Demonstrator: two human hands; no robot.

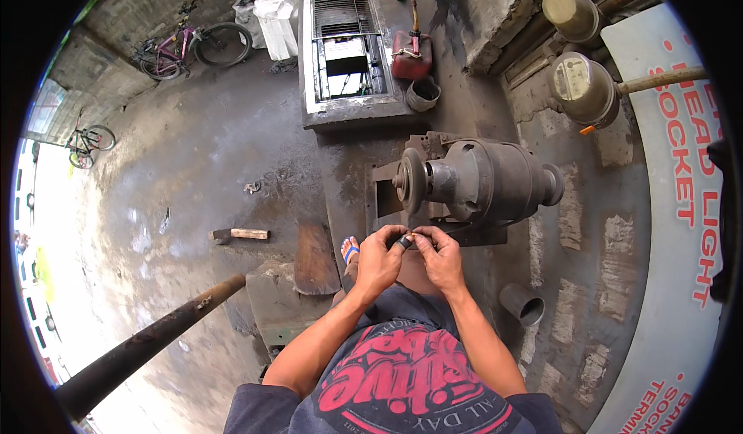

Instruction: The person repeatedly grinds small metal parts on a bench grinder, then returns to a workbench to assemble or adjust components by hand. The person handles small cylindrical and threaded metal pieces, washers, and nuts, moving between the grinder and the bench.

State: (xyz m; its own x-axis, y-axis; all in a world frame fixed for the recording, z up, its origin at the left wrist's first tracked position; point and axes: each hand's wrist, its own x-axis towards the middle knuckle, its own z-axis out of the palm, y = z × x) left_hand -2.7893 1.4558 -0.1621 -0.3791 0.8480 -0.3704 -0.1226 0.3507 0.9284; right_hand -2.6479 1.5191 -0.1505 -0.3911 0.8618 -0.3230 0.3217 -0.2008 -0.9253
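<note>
My left hand and my right hand meet at the fingertips in front of my body, both closed in a pinch. A small dark piece shows at my left thumb and fingertips; whether it is held or wrapped round the thumb I cannot tell. Just beyond my hands is a grimy bench grinder with a grinding wheel on its left end, mounted on a metal stand. My sandalled foot shows left of my hands.
A long pipe slants across the lower left, near a wood-handled tool and a board. A raised slab holds a red container. Bicycles lean at the back left. A signboard and short pipe lie right.
</note>
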